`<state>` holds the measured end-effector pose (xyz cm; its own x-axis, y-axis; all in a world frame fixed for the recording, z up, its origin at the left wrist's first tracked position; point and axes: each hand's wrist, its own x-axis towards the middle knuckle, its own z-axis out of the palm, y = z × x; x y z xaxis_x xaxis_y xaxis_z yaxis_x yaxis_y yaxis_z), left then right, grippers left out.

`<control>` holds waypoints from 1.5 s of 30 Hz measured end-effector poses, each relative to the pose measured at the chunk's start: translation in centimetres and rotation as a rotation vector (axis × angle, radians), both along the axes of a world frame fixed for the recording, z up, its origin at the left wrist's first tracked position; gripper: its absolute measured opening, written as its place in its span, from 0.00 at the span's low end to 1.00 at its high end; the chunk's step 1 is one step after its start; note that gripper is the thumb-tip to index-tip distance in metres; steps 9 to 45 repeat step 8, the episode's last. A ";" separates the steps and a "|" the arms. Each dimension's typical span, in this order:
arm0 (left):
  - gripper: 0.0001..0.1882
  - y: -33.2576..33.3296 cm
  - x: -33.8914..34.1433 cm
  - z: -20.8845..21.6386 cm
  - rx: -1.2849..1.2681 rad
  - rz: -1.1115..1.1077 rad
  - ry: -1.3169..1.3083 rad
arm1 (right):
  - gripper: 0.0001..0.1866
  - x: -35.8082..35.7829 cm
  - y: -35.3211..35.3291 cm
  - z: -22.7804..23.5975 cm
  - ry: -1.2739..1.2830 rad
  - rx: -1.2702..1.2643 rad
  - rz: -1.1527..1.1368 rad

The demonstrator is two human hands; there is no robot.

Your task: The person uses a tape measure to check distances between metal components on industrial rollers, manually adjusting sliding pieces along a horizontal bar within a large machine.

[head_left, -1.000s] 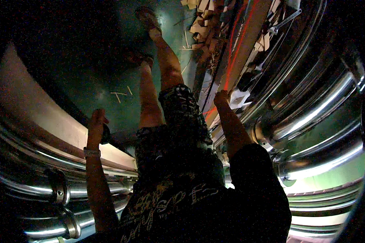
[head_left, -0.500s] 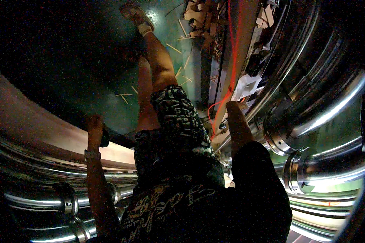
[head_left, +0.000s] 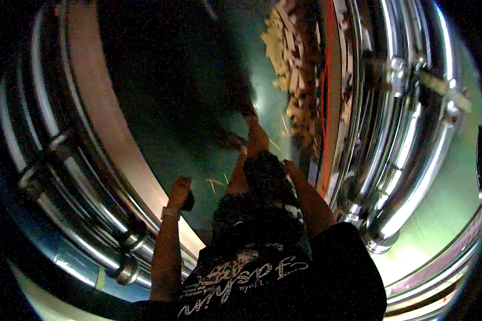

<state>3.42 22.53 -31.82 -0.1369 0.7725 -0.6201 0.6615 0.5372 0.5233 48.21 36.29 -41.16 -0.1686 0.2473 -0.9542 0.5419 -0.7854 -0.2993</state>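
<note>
My left hand (head_left: pixel 181 190) hangs to the left of my legs, closed round a small black rounded object (head_left: pixel 188 201). Its kind is lost in the dark. A band, perhaps a watch (head_left: pixel 171 213), circles that wrist. Beside my right thigh is my right hand (head_left: pixel 289 168), dim and partly merged with the background, so its fingers cannot be made out. My feet and lower legs (head_left: pixel 257 138) stand on the dark green floor (head_left: pixel 203 155).
A pile of wood offcuts (head_left: pixel 292 69) lies ahead on the right, and thin sticks (head_left: pixel 214 184) are scattered on the floor. A red cable (head_left: pixel 327 107) runs along a ledge. Shiny metal pipes line the right (head_left: pixel 412 160) and left (head_left: pixel 85 198). A pale wooden board (head_left: pixel 112 96) edges the left side.
My view has swung round to look along the passage. My right hand has left the ledge beside a white crumpled thing and dropped to my thigh. The left hand still holds the black object.
</note>
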 end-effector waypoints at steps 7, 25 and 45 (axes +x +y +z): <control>0.17 3.1 -4.0 1.2 -0.267 0.125 -0.061 | 0.12 -4.4 12.5 -2.4 0.432 -0.032 -0.057; 0.17 2.4 -5.1 0.4 -0.149 0.020 0.008 | 0.12 -5.1 14.5 -3.2 0.657 -0.197 -0.180; 0.17 2.4 -5.1 0.4 -0.149 0.020 0.008 | 0.12 -5.1 14.5 -3.2 0.657 -0.197 -0.180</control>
